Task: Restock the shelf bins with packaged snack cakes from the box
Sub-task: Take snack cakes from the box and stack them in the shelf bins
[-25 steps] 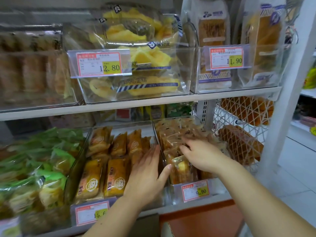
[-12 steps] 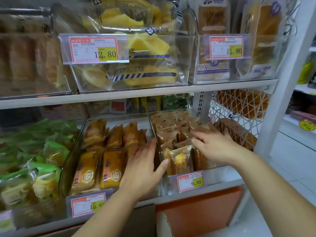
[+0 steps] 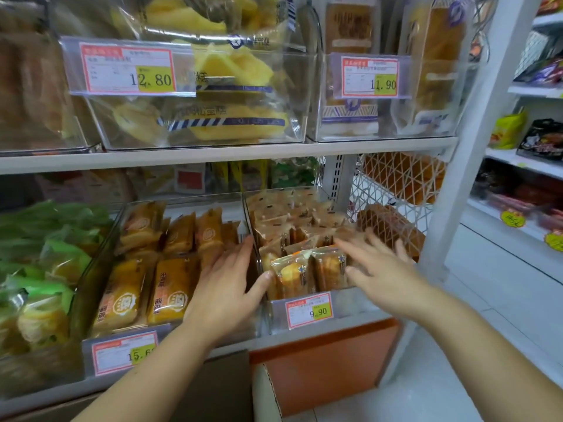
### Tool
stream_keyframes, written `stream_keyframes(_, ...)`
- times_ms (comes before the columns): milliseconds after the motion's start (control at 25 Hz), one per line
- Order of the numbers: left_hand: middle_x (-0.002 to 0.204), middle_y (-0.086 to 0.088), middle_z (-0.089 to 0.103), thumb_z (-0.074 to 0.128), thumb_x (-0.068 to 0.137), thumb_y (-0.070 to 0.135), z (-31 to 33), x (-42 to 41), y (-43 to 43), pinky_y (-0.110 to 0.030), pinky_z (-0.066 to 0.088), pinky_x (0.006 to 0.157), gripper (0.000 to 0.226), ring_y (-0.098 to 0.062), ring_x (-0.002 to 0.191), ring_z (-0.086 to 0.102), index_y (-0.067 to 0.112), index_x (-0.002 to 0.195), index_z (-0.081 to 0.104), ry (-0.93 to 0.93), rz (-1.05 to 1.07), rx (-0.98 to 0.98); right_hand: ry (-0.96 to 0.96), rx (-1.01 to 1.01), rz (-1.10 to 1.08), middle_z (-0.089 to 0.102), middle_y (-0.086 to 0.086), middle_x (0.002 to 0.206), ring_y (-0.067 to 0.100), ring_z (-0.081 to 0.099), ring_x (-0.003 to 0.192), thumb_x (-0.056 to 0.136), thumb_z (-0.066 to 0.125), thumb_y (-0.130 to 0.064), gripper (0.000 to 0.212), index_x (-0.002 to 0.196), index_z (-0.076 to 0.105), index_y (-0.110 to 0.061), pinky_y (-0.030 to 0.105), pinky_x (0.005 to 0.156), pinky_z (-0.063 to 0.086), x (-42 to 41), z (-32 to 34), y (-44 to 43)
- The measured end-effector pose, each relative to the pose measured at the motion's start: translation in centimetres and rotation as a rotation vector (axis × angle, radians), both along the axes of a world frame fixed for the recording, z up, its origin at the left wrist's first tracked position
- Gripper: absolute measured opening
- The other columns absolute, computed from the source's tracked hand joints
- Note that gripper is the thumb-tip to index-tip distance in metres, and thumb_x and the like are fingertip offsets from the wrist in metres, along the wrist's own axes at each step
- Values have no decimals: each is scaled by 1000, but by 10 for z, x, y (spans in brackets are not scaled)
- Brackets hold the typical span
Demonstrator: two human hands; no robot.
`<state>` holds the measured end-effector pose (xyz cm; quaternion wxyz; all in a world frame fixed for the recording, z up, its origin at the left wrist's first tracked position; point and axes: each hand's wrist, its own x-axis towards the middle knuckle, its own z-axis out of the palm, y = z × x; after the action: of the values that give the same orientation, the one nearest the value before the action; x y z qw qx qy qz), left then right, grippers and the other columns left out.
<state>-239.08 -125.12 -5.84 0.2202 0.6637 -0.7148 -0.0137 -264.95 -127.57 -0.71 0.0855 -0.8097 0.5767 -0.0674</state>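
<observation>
On the lower shelf, towards its right end, the clear right bin, packed with snack cakes standing on edge in rows, two clear-wrapped ones against the front wall. Clipped to that wall, the 9.90 tag.

Left hand laid flat across the divider between this bin and the middle bin, fingers straight and close together, thumb stretched out with its tip against the front-left pack. Gripping nothing.

Right hand over the right side of the same bin, fingers straight and spread, holding nothing. Too blurred to tell contact, though possibly just brushing the packs beneath.

In the middle bin, orange-wrapped cakes in rows, with the 15.6 tag at the front. Further left, green-wrapped packs. Beyond the shelf's right end, a white net basket holding brown loaves.

Below the shelf's front edge, the cardboard box, with only its rim and a flap in view.

On the upper shelf, an upper bin of yellow cakes, marked by the 12.80 tag.
</observation>
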Motion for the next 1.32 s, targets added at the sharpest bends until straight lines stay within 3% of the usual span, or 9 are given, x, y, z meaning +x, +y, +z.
stream_keyframes(200, 161, 3, 25, 5, 76, 78, -3, 2, -1, -37, 18, 120, 95, -17, 148, 23, 28, 157, 7, 11, 6, 8, -77, -83, -8, 7, -18, 160, 13, -13, 148, 101, 28, -44, 51, 149, 13, -50, 51, 117, -16, -1, 4, -12)
stream_keyframes(320, 161, 3, 24, 4, 76, 78, -2, 0, -1, -36, 16, 120, 95, -16, 148, 21, 27, 157, 7, 1, 6, -1, -36, -71, -75, 7, -16, 161, 13, -10, 149, 97, 21, -61, 57, 151, 15, -44, 53, 116, -14, -3, 2, -24)
stream_keyframes(520, 162, 5, 21, 0, 75, 78, 0, 0, 1, -34, 13, 121, 95, -14, 149, 18, 29, 156, 2, -18, 14, 23, -108, -56, -52, 24, -13, 158, 17, 2, 150, 93, 11, -67, 62, 148, 26, -44, 53, 118, -11, 12, 11, -39)
stream_keyframes(720, 163, 7, 17, 10, 82, 75, 1, 1, 0, -32, 10, 120, 86, -13, 149, 15, 31, 156, -1, -6, 14, 28, 45, -8, -3, 14, -17, 160, 19, -6, 150, 92, 16, -70, 61, 148, 21, -48, 57, 116, -11, 32, 2, -53)
stream_keyframes(880, 162, 8, 19, 0, 73, 79, 1, 1, 1, -30, 13, 119, 95, -12, 148, 18, 32, 155, -2, -17, 15, 10, -2, -53, -11, 17, -17, 159, 19, 0, 150, 85, 28, -78, 68, 147, 19, -52, 57, 118, -6, 25, 8, -54)
stream_keyframes(1000, 163, 9, 16, -1, 72, 79, 2, 0, 1, -28, 9, 119, 95, -11, 149, 16, 33, 155, -4, -19, 26, 0, 36, -8, -35, 4, -14, 162, 18, -11, 149, 82, 24, -82, 76, 149, 11, -50, 59, 117, -8, 31, 6, -64)
stream_keyframes(1120, 163, 8, 16, -1, 73, 79, 3, -2, 2, -29, 9, 119, 95, -12, 149, 16, 32, 155, -5, -15, 27, 3, 89, 28, 0, 8, -16, 160, 15, -10, 149, 81, 20, -84, 79, 150, 16, -47, 60, 116, -7, 34, 1, -64)
stream_keyframes(1240, 163, 8, 14, 0, 74, 80, 6, -2, 3, -30, 6, 120, 94, -12, 149, 15, 32, 155, -7, -27, 37, 20, -80, 72, -16, 15, -18, 159, 15, 4, 150, 76, 25, -86, 80, 147, 20, -51, 52, 120, 10, 32, 12, -62)
stream_keyframes(1320, 164, 9, 10, 15, 87, 77, 8, -3, 4, -30, 3, 120, 85, -11, 150, 11, 31, 155, -8, -26, 43, 26, -157, 70, -47, 8, -17, 161, 17, 3, 150, 82, 26, -81, 72, 148, 17, -52, 51, 120, 9, 37, 17, -73)
